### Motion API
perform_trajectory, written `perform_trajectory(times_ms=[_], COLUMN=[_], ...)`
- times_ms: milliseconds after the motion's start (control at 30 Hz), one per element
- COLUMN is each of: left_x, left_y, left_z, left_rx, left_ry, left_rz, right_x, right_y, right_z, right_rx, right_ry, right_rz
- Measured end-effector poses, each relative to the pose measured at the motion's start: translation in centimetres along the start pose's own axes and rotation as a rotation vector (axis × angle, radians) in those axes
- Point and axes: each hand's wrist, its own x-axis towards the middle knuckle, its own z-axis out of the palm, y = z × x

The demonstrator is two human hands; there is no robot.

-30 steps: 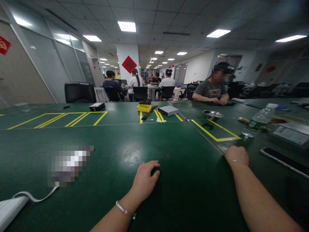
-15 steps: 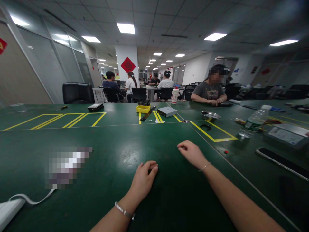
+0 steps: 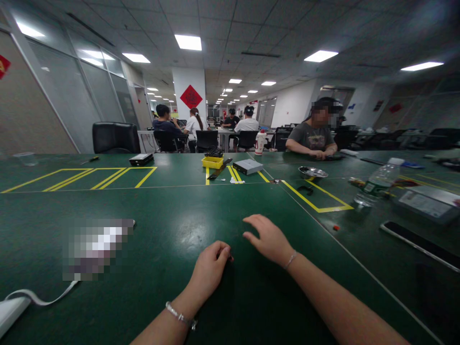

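Observation:
My left hand rests low over the green table, its fingers curled and thumb pressed against them. A small dark spot shows at its fingertips, too small to make out. To its right and slightly farther away is my right hand, with fingers stretched to the left and the thumb apart. Nothing is seen in the right hand. The two hands do not touch.
At left lies a pixelated device with a white cable. A phone, metal box, water bottle and small red piece are at right. Farther back are a yellow bin, metal bowl and seated person.
My right hand has moved left and toward my left hand, its thumb spreading from the fingers. The left hand's fingers have curled tighter.

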Motion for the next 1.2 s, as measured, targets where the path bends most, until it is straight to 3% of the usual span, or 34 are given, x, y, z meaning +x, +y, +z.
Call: perform_trajectory(times_ms=[133,233,300,400,700,800,933,1100,1200], left_x=[0.0,0.0,0.0,-0.1,0.3,0.3,0.1,0.1,0.1], left_y=[0.1,-0.1,-0.1,-0.2,-1.1,-1.0,-0.7,-0.6,-0.5], left_z=[-0.1,0.0,0.0,0.0,0.5,0.4,0.2,0.0,0.0], left_rx=[-0.035,-0.055,-0.073,-0.120,-0.340,-0.337,-0.232,-0.167,-0.197], left_ry=[0.012,0.025,0.037,0.041,0.037,0.050,0.041,0.083,0.087], left_rz=[-0.012,-0.026,-0.041,-0.069,-0.084,-0.087,-0.075,-0.049,-0.029], right_x=[-1.7,-4.7,-6.3,-7.2,-5.9,-4.7,-2.0,0.3,0.5], right_y=[10.2,16.2,18.4,19.4,17.7,16.2,11.9,4.1,0.5], right_z=[-2.7,-4.2,-4.6,-4.5,-4.7,-4.5,-3.3,-1.6,-1.0], right_rx=[-0.444,-0.610,-0.584,-0.521,-0.536,-0.446,-0.138,0.423,0.684], right_ry=[0.103,0.029,-0.074,-0.179,-0.175,-0.117,-0.030,-0.240,-0.317], right_rz=[0.441,0.796,0.966,1.039,1.034,0.954,0.778,0.613,0.584])
